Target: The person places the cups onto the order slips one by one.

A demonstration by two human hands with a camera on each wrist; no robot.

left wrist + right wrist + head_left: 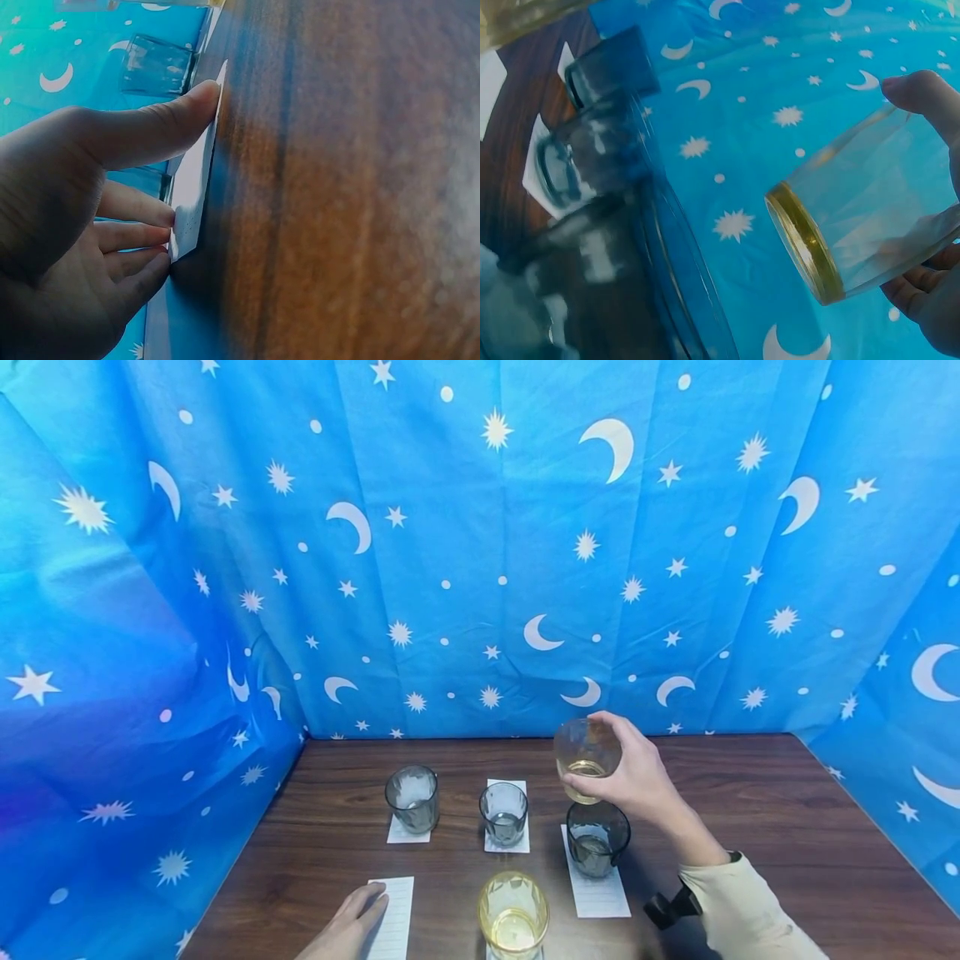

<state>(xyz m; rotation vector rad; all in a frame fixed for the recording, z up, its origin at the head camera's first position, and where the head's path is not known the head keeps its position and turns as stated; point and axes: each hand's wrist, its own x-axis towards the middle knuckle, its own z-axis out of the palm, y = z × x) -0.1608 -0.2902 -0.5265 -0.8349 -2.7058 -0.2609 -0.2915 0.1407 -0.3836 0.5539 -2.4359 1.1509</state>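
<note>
My right hand (637, 772) grips a clear, faintly amber glass (573, 747) by its sides, thumb and fingers on opposite sides. It is held above the rim of a dark grey glass (597, 843) on a paper slip at the right. In the right wrist view, the held glass (870, 217) shows a thick amber base and nothing else touching it. My left hand (351, 925) rests on a lined paper slip (397, 910) at the front left. Its thumb and fingertips touch the paper (193, 176) in the left wrist view, extended rather than curled around it.
A yellow glass (513, 902) stands at the front centre on paper. Behind it are a small grey glass (504, 810) and a larger grey glass (414, 802), each on a white slip. A blue star-and-moon cloth (465, 543) walls the back and sides of the wooden table (712, 802).
</note>
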